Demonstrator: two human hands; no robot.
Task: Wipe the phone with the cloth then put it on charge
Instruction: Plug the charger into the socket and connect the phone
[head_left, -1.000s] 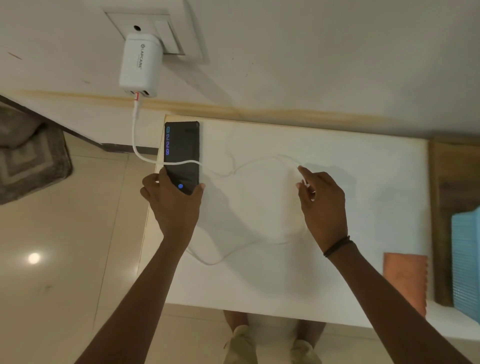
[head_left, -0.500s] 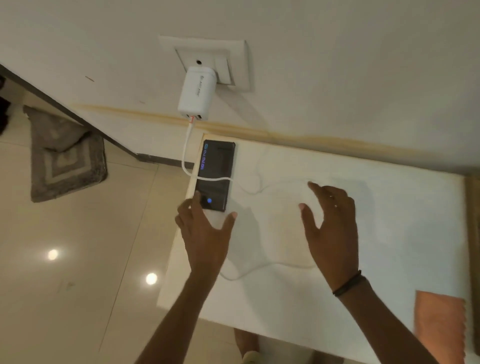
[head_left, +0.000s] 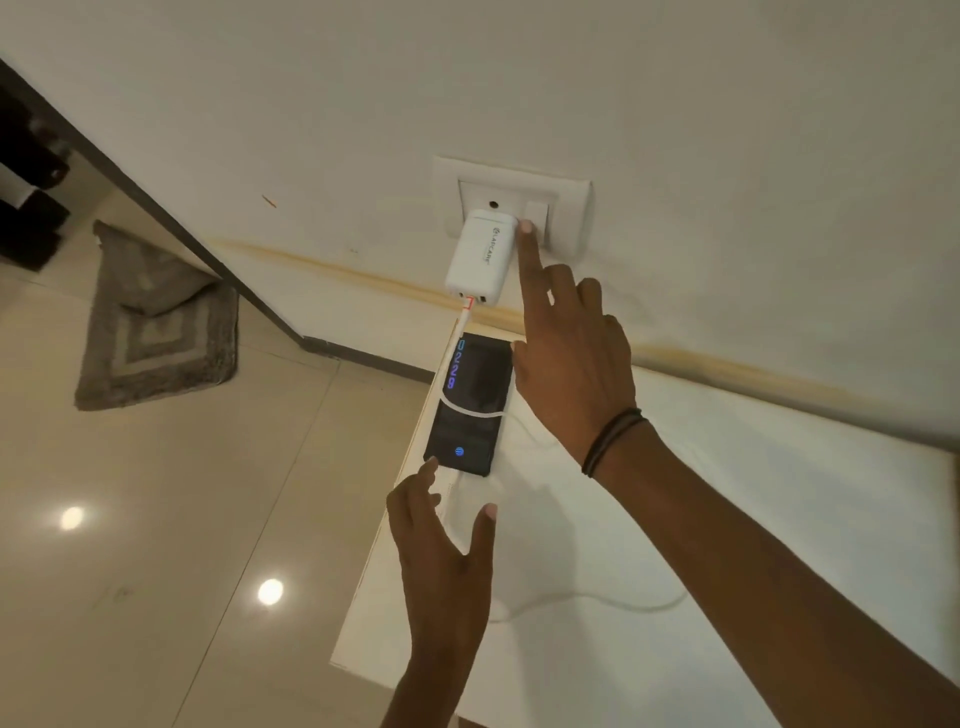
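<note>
Cream wall, white table (head_left: 675, 519) pushed up against it, shiny beige floor tiles (head_left: 156, 519) off to the left. Only one view here, the head cam.

Task-wise this looks like the very tail end. The phone (head_left: 483, 374) lies flat on the far left corner of the table, screen lit up with digits and a little blue dot. The white cable (head_left: 623, 603) runs down from the charger adapter (head_left: 480, 260) in the wall socket, drapes across the phone and loops over the table. The right hand (head_left: 571, 374) is up at the wall, index finger straight out on the switch (head_left: 537, 210) beside the adapter, gripping nothing. The left hand (head_left: 441, 551) hovers just at the phone's near end, fingers spread and relaxed, empty.

My guess is that flipping the switch is about all that's left. I can't tell if the plug is seated in the phone, and the cloth isn't in shot, so no way to judge the wiping.

Other stuff: a grey mat (head_left: 156, 322) on the floor and a dark wristband (head_left: 610, 441) on the right wrist. Nothing blocks the switch; the adapter just sits right beside it.
</note>
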